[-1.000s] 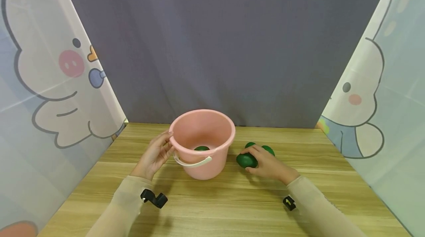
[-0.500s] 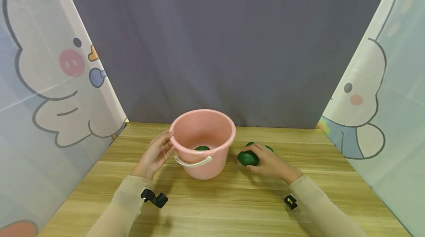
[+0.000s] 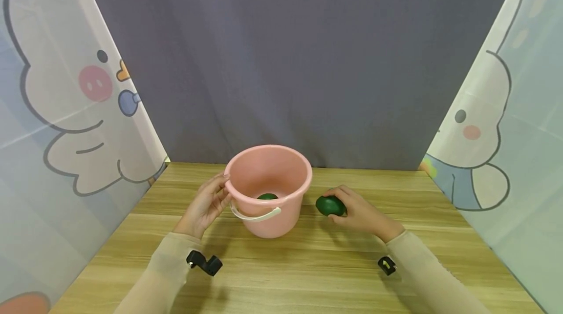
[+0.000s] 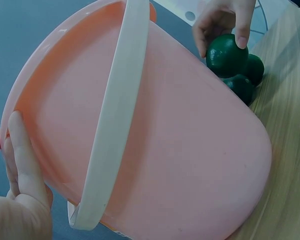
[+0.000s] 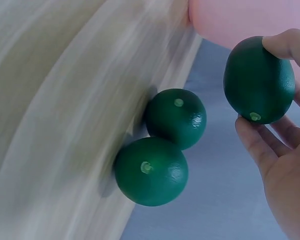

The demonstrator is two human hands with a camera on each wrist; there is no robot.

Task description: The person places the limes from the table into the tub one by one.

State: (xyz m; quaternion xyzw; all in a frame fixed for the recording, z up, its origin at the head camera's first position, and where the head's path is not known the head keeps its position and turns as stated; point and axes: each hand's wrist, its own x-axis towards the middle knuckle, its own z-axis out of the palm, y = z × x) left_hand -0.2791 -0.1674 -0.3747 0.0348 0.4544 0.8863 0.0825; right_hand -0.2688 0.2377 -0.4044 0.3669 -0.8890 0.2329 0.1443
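Note:
A pink bucket (image 3: pixel 288 219) stands on the wooden table, its white handle (image 3: pixel 259 217) hanging down in front. My left hand (image 3: pixel 203 209) pinches the bucket's rim at the left, fingers under the lip in the left wrist view. One green lime (image 3: pixel 267 197) shows inside the bucket. Right of the bucket, my right hand (image 3: pixel 359 212) holds another lime (image 3: pixel 329 205) between thumb and fingers, raised off the table. Two more limes, a farther one (image 5: pixel 176 119) and a nearer one (image 5: pixel 152 171), lie side by side on the table; my right hand hides them in the head view.
The wooden table (image 3: pixel 281 275) ends at a dark grey curtain (image 3: pixel 281 60) behind the bucket. Cartoon-printed sheets (image 3: pixel 66 123) hang at both sides. A black wrist mount sits on each sleeve.
My right hand has lifted its lime slightly and drawn it a little to the right, covering the two limes behind. My left hand and the bucket have stayed put.

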